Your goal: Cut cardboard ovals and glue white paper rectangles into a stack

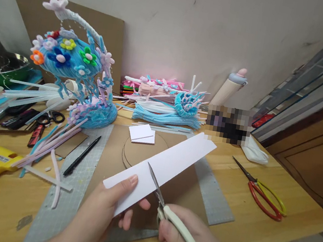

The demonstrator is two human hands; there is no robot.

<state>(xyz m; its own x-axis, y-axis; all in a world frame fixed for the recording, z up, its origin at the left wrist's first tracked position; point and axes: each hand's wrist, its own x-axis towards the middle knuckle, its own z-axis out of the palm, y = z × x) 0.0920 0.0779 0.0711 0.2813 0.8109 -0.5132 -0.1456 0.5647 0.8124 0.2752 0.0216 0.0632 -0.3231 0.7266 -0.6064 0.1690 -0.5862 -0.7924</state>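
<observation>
Paper (pixel 170 159) lies mid-view, between the person's hands. The right hand (pixel 201 235), at 5 o'clock, wraps its fingers around the handles of the scissors (pixel 183 229); the left hand (pixel 114 196), at 8 o'clock, pinches one end of the strip, thumb on top, fingers beneath. The step looks like cutting across the strip: one blade lies over it, pointing toward 11 o'clock. The next move seems to call for squeezing the handles while the left pinch steadies the sheet. Long, white and straight-edged, the strip slants toward 2 o'clock, its far end unheld; no finished cut shows. Behind it spreads the cardboard (pixel 190 208), with two white pieces (pixel 142 133) at 11 o'clock; farther, blue stems (pixel 165 116) at 12.
</observation>
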